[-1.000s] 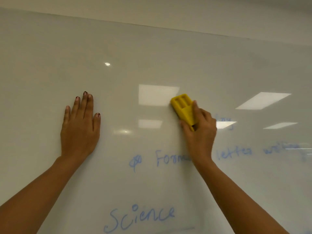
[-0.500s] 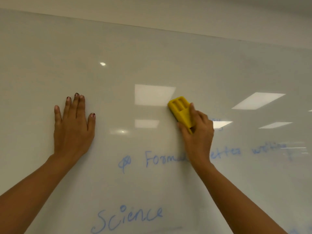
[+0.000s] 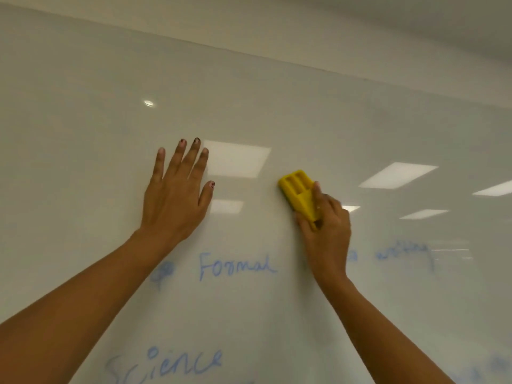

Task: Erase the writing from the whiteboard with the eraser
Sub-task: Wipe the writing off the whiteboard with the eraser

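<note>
A glossy whiteboard (image 3: 277,112) fills the view. My right hand (image 3: 328,231) grips a yellow eraser (image 3: 297,194) and presses it flat on the board above a line of blue writing. That line reads "Formal" (image 3: 235,266) and, further right, a smeared "writing" (image 3: 401,253); my right wrist hides the word between them. Lower down is the blue word "Science" (image 3: 166,367). My left hand (image 3: 177,195) lies flat on the board with fingers spread, left of the eraser and above a blue squiggle (image 3: 163,271).
Ceiling lights reflect off the board (image 3: 235,159) between and right of my hands. The board's top edge (image 3: 277,58) meets the wall above. Faint blue marks (image 3: 487,370) show at the lower right.
The view has shifted, so both hands sit further right in frame. My left hand now lies closer to the eraser. The eraser stays above the "Formal" line, and the faint writing beside it no longer shows.
</note>
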